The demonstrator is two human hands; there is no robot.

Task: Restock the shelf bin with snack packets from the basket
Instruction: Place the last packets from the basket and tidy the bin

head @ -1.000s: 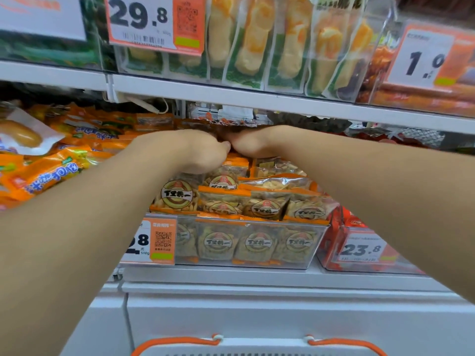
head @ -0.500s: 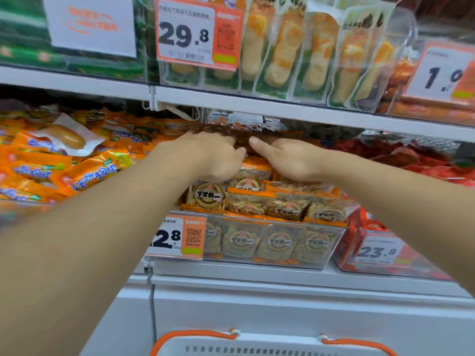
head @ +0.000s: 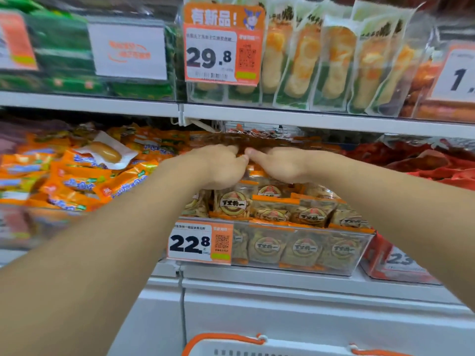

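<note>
A clear shelf bin [head: 361,253] holds rows of snack packets [head: 311,214] with orange top strips and round brown logos. Both my hands are above the packets at the back of the bin, almost touching each other. My left hand [head: 221,168] lies knuckles up with its fingers bent down onto the packets; what the fingertips do is hidden. My right hand [head: 279,165] lies palm down with straight fingers pointing left, resting on the top packets. The white basket [head: 246,349] with orange handles shows at the bottom edge; its contents are out of view.
A 22.8 price tag [head: 199,244] hangs on the bin's front left. Loose orange packets [head: 77,181] fill the bin to the left, red packets [head: 434,163] the one to the right. The upper shelf edge [head: 282,118] runs just above my hands.
My right hand has gone from bunched to flat with fingers straight. Both hands stayed over the back of the bin while my view shifted left and closer.
</note>
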